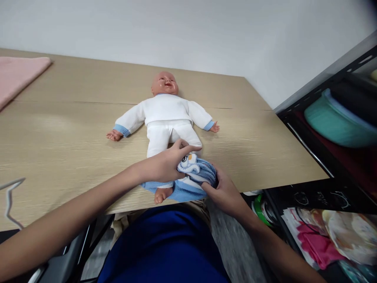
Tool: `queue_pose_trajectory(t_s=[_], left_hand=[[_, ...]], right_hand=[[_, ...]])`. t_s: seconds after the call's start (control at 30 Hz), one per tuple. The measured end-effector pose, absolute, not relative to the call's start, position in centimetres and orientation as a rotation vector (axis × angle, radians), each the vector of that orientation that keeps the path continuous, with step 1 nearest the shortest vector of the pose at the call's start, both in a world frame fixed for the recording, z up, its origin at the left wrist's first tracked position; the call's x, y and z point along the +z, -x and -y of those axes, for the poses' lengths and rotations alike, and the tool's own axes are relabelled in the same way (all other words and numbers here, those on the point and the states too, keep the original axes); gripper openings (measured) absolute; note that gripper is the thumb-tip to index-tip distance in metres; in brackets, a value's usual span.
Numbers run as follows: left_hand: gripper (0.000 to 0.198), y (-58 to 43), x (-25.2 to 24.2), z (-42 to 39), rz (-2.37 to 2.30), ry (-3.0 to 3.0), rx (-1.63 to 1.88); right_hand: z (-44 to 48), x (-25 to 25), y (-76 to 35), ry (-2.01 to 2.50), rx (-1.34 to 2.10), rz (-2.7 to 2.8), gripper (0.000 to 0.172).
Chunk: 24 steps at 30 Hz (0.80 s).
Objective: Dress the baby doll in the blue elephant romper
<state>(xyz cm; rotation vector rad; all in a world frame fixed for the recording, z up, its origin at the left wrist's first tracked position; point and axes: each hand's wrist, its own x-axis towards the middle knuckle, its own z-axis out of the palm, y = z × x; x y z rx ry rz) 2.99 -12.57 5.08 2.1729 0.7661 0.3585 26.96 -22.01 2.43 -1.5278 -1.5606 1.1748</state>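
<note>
A baby doll [167,108] lies on its back on the table, in a white top with blue cuffs and white pants. Blue and white striped pants [206,169] with an animal-face patch are bunched around its lower legs. One bare foot [163,194] sticks out of the striped cloth; the other is hidden. My left hand [172,161] is closed at the patch and the doll's knee, index finger stretched across the white leg. With thumb and fingers, my right hand [222,188] grips the gathered striped cloth on its right side.
A folded pink cloth [20,76] lies on the wooden table [73,129] at far left. A white wire hanger [11,196] is at the left front edge. On the right, a black shelf [309,153] holds a teal bowl [338,122], with packets [332,232] below.
</note>
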Motion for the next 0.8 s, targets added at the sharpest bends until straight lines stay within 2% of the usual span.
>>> queue_pose_trajectory(t_s=[0.17,0.47,0.67,0.8], left_hand=[[0.090,-2.3,4.9,12.0,-0.730,-2.002,0.473],[0.068,-1.6,5.1,11.8,-0.620,-1.876,0.599],[0.058,-1.1,5.4,11.3,-0.622,-1.881,0.532],[0.064,-0.9,5.3,11.0,-0.659,-1.862,0.497]], right_hand=[[22.6,0.8,-25.4,1.395,1.164,1.423,0.042],[22.4,-0.3,-24.7,1.251,0.945,1.483,0.029],[20.8,0.4,-25.6,1.087,0.493,1.744,0.039],[19.5,0.6,-26.3,1.024,0.436,1.809,0.046]])
